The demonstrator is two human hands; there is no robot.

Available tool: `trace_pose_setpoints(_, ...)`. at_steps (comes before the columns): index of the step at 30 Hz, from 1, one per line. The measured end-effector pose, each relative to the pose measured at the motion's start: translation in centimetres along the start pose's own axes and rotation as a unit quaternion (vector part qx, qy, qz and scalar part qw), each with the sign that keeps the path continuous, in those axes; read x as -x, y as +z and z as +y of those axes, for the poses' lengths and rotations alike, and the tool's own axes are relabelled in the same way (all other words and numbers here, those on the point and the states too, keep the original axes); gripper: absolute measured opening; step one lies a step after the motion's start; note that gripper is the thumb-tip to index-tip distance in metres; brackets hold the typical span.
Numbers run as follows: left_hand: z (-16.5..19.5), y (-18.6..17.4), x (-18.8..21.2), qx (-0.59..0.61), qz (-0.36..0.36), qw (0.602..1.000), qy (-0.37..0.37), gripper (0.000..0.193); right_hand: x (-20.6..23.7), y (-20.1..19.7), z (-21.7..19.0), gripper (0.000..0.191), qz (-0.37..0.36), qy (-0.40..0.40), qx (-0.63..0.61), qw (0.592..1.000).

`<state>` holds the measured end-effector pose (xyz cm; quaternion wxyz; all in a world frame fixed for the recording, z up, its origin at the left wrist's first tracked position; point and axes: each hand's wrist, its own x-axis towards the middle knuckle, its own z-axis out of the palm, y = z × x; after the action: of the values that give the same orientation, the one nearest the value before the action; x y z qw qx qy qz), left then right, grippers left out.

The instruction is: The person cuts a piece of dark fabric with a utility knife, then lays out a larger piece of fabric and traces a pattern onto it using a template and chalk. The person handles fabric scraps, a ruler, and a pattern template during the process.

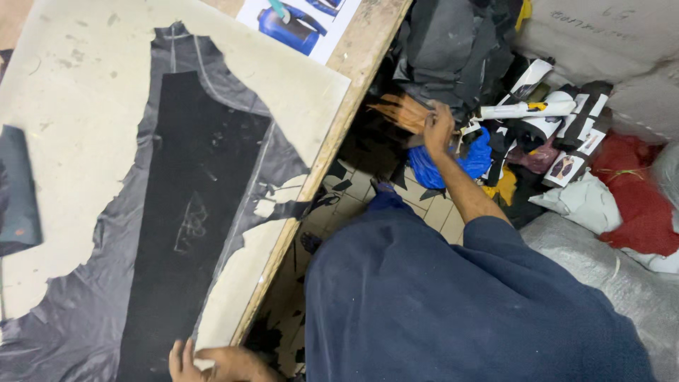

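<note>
1. Right hand (438,129) is stretched far out from the body, arm nearly straight, down beside the table (78,85) into the heap on the floor.
2. Its fingers are curled around a bundle of orange-brown strips (403,112), which sits just above a blue bag (453,161) and below a pile of dark scraps (453,49).
3. Left hand (219,363) is low at the table's near edge, fingers spread and pressed flat on the pale pattern sheet (233,290), just beside the long black panel (184,219) lying on the grey hide (64,325).
</note>
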<state>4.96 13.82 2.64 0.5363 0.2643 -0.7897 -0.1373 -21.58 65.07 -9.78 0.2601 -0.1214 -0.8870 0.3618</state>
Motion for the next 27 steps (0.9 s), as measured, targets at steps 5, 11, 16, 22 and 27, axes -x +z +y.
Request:
trace_pose_setpoints(5,12.6,5.6,7.7,0.096,-0.153,0.983,0.002,0.026,-7.3,-3.0,6.1,0.028,-0.006,-0.088,0.019,0.996)
trace_pose_setpoints(11,23.9,9.1,14.6,0.188,-0.323,0.927,0.028,0.031,-12.6,-5.6,11.2,0.043,-0.093,-0.123,0.059,0.986)
trace_pose_setpoints(16,29.4,9.8,18.6,0.262,-0.416,0.87,-0.028,0.027,-14.1,-5.8,10.9,0.092,-0.293,-0.204,0.211,0.91)
trace_pose_setpoints(22,29.9,10.8,19.7,0.257,-0.491,0.832,0.009,0.03,-15.4,-1.5,10.3,0.128,-0.421,-0.106,0.366,0.823)
trace_pose_setpoints(27,29.9,10.1,19.8,0.219,-0.48,0.849,0.012,0.031,-15.6,-0.3,12.3,0.106,-0.363,-0.2,0.354,0.839)
